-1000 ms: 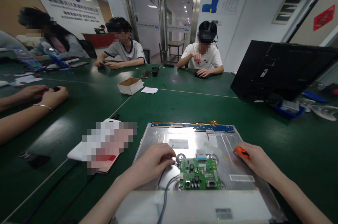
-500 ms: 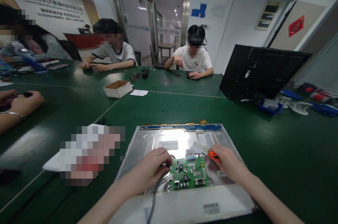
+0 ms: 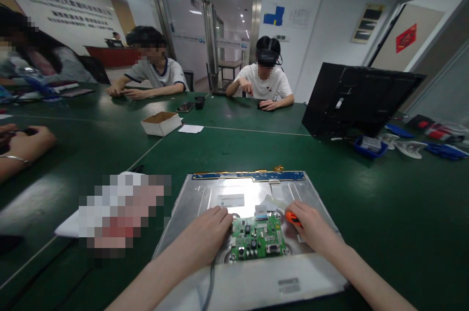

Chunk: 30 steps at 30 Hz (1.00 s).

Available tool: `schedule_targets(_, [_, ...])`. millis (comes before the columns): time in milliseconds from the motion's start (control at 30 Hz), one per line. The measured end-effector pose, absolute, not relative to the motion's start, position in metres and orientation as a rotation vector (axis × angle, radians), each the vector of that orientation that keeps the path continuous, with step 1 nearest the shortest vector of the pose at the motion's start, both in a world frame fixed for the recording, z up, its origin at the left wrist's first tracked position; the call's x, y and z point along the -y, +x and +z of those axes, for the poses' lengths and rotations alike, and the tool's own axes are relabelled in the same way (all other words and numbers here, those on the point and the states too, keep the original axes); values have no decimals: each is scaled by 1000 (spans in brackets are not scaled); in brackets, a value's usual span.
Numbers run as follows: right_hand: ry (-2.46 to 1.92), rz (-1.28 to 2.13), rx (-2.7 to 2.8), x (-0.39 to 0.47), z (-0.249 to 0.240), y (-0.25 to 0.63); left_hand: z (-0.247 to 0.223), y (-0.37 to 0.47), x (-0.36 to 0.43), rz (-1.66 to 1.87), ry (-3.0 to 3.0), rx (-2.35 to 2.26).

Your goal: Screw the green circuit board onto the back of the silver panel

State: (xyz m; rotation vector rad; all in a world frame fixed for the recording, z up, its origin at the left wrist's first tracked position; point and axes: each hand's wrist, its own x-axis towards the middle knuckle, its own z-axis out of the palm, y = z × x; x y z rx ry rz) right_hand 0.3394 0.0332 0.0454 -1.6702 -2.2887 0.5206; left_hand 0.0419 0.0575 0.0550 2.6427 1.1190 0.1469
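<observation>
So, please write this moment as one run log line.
left hand: beside green board | right hand: grips orange object | green board: on metal panel

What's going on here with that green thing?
Someone's right hand holds an orange thing near the upper right corner of a green circuit board. The left hand is at the board's left edge, by a grey cable. The board sits on a metal panel lying on the green table.
</observation>
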Motion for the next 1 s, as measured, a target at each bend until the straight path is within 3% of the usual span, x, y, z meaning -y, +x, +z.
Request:
schedule_targets(600, [-1564, 515, 2396, -47, 56, 333, 69, 21, -67, 203, 2315, -1180])
schedule_targets(1000, [-1261, 554, 2564, -107, 67, 266, 58, 42, -104, 375, 2389, -1240])
